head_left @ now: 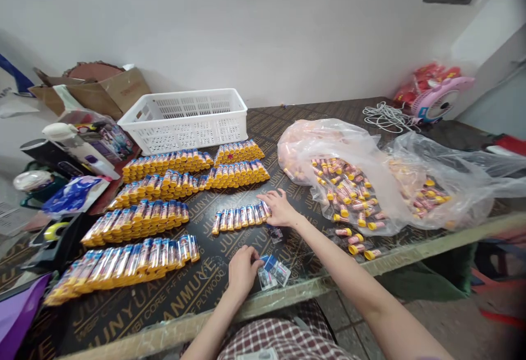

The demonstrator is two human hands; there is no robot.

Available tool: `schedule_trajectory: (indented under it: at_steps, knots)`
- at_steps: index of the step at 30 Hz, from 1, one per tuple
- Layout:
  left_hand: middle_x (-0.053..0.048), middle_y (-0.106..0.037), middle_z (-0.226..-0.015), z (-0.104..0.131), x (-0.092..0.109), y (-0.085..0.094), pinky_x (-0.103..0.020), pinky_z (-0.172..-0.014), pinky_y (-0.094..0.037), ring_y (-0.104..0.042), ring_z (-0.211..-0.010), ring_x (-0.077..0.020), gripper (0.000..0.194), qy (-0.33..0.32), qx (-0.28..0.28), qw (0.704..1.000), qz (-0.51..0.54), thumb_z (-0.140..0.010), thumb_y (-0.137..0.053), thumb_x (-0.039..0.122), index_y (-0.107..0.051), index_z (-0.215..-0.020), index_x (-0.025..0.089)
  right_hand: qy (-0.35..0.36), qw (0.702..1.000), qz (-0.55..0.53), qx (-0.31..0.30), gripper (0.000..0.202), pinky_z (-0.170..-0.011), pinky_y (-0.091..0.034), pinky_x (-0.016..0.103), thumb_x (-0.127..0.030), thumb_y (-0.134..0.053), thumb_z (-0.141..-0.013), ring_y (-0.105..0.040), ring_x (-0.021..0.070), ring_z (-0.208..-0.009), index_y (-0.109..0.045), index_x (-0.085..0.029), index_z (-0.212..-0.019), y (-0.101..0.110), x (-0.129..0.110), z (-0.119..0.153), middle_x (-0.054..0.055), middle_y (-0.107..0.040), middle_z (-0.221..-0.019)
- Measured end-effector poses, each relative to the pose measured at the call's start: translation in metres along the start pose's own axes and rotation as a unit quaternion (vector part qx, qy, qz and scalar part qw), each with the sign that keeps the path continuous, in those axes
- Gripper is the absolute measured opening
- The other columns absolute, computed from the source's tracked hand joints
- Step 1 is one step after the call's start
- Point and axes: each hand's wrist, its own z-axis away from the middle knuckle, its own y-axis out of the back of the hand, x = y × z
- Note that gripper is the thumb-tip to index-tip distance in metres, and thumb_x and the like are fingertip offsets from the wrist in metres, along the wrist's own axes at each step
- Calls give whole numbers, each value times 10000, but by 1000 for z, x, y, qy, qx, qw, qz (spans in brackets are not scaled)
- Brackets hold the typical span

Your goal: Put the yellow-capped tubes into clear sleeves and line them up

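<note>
My right hand (pixel 279 208) is at the right end of a short row of small clear tubes (pixel 242 217) with blue tops and yellow caps. Its index finger and thumb close on the endmost tube, while the other fingers are lifted. Lower down, my left hand (pixel 243 270) rests near the table edge with curled fingers; whatever is in them is hidden. Its thumb comes up against small clear packets (pixel 274 271) with blue headers. A dark little packet (pixel 275 234) lies below my right wrist. Stacked rows of the same tubes (pixel 135 261) fill the left side.
A white plastic basket (pixel 184 130) stands behind the stacks. On the right, clear bags (pixel 345 184) hold loose yellow-capped tubes, and several loose ones (pixel 356 244) lie by the front edge. A pink fan (pixel 439 100) and coiled white cable (pixel 386 117) sit at the back right.
</note>
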Motion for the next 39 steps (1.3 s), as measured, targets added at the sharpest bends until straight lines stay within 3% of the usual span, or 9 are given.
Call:
schedule_trajectory:
  at_steps: [5,9,12,16,21,26,30,35,39]
  knots:
    - [-19,-574,-769,-1,5,3,-260,-662,-352,-547,-768,-181,206,-3,-3,1000,0,-798,-577,395,-592,-748,196,-102,990,91,-17,747,-1003,-205,408,-313,-602,-685,-343,288,-1257,-343,-245,-1383,28,11,30,105,-394,-1399]
    - [-48,-579,-895,-11,14,-1,-273,-726,-375,-544,-888,-214,310,-27,6,999,-16,-763,-620,446,-610,-943,194,-232,960,152,-52,339,-888,-312,420,-171,-521,-760,-532,296,-1042,-610,-141,-1086,53,47,74,161,-631,-1023]
    - [-67,-553,-1002,-30,25,-8,-271,-753,-381,-541,-939,-216,376,-56,10,997,-44,-837,-545,368,-537,-1182,219,-304,930,189,-85,255,-807,-360,405,-43,-538,-704,-593,295,-931,-644,-121,-923,57,73,106,155,-659,-856]
    - [-77,-523,-1013,-49,37,-15,-268,-702,-382,-550,-887,-209,339,-97,-19,987,-125,-886,-464,315,-531,-1214,257,-324,917,210,-98,250,-731,-393,352,1,-588,-658,-597,309,-942,-637,-103,-879,52,87,131,178,-649,-915]
    - [-75,-527,-947,-38,25,-13,-278,-695,-381,-536,-876,-215,244,-124,-14,980,-158,-889,-460,333,-623,-1042,234,-306,929,199,-61,317,-723,-410,298,-20,-535,-710,-587,255,-931,-620,-136,-993,50,90,143,137,-629,-951]
    - [-48,-559,-917,-28,10,-4,-257,-747,-382,-551,-856,-170,181,-59,33,995,-72,-883,-481,294,-637,-907,205,-293,947,122,53,415,-705,-446,292,-129,-463,-776,-596,205,-820,-533,-173,-1182,47,71,144,93,-588,-1028]
    - [-54,-579,-989,-39,17,-3,-270,-731,-380,-568,-886,-193,256,11,44,997,-70,-810,-598,341,-579,-1026,205,-249,939,-121,205,318,-640,-481,302,-207,-507,-766,-557,159,-630,-597,-172,-1069,34,31,135,60,-580,-898]
    - [-34,-601,-890,-49,22,-4,-260,-708,-369,-573,-834,-173,73,38,28,999,-26,-791,-605,265,-595,-788,193,-217,921,-258,192,199,-555,-488,285,-266,-539,-800,-569,153,-633,-662,-183,-933,21,-14,128,57,-564,-866]
    - [8,-575,-658,-45,16,-3,-250,-659,-404,-569,-682,-147,119,88,50,970,223,-691,-655,189,-540,-665,172,-216,908,-288,216,150,-576,-515,285,-263,-571,-799,-599,163,-686,-665,-194,-893,16,-30,131,59,-594,-879]
